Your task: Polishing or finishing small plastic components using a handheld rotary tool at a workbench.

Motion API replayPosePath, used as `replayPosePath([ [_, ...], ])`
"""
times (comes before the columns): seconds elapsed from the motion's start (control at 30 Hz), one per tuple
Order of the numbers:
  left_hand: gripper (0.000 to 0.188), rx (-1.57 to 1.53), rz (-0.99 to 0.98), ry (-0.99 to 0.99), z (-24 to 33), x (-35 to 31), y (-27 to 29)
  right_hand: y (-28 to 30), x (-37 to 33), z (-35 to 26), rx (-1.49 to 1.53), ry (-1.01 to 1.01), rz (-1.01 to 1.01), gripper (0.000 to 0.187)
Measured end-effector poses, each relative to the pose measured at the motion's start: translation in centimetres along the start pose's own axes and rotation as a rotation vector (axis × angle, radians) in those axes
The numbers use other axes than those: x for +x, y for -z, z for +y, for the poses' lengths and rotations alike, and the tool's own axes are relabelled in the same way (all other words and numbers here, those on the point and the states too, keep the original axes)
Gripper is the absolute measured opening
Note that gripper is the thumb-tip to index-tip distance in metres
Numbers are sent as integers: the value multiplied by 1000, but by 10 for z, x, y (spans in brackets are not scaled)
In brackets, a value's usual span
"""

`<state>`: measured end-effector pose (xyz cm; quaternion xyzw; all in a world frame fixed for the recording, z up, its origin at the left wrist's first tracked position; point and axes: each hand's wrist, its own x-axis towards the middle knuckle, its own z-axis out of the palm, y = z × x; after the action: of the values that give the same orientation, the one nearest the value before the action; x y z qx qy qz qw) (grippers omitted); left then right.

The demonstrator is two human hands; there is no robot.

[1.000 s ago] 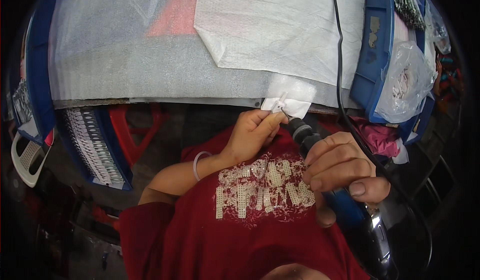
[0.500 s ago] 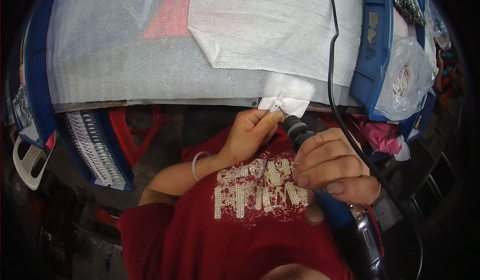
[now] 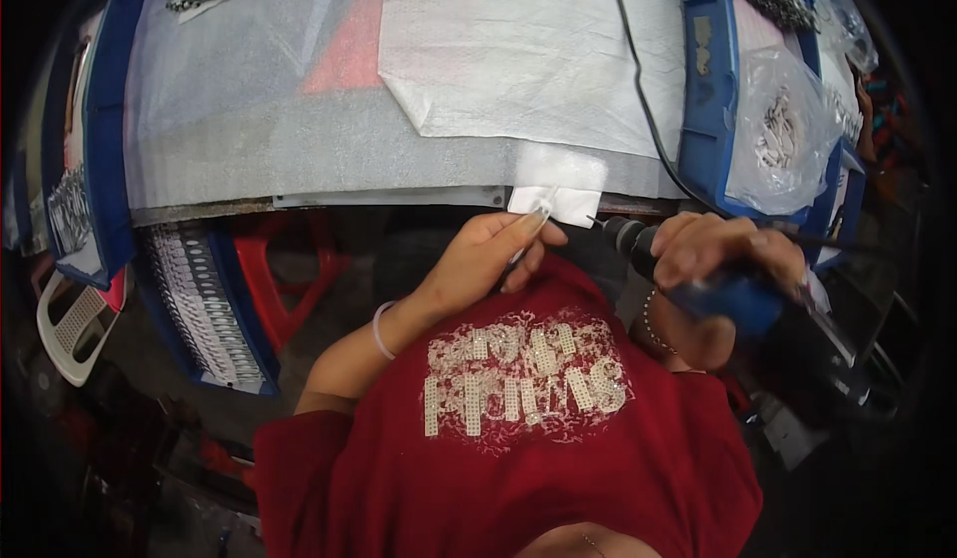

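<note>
On the left, a blue tray (image 3: 108, 149) flanks the grey-covered table (image 3: 259, 154), and below the table edge a rack (image 3: 204, 309) carries rows of small silvery pieces. Further right, the left hand (image 3: 493, 254) has its grip pinched together on a small slim piece (image 3: 549, 197), pale and partly hidden by the thumb, held at the table's front edge over a white pad (image 3: 561, 167). The piece looks light and rigid, perhaps smooth enough to twist, so a firm pinch along its length, clear of the bit, seems best. The pad looks soft and easily creased, better held by its edge. To the right, the right hand (image 3: 733, 249) has its grip clamped around a blue-and-black power tool (image 3: 743, 304), its thin bit (image 3: 596, 222) by the pad's lower right corner; contact is unclear. The tool is probably heavy toward the rear and stiff; its thick body is the place to hold, away from the black chuck (image 3: 628, 236). A dark cord (image 3: 638, 70) crosses the table beside the right-hand blue bin (image 3: 710, 120).
</note>
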<state>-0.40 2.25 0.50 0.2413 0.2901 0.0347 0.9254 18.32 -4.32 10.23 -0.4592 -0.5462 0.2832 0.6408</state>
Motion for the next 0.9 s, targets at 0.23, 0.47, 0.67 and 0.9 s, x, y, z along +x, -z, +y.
replayPosePath([
  [0.23, 31, 357, 35, -132, 52, -45, -1, -6, -19, 11, -157, -396, 308, 48],
  [0.47, 34, 786, 527, -782, 137, -61, 38, 4, -36, 4, -105, -320, 436, 48],
  [0.67, 21, 1202, 524, -1014, 283, -42, 125, 11, -47, -4, -156, -341, 389, 50],
  [0.9, 18, 1572, 507, -726, 401, -14, 187, 2, -47, -12, -44, -523, 384, 48],
])
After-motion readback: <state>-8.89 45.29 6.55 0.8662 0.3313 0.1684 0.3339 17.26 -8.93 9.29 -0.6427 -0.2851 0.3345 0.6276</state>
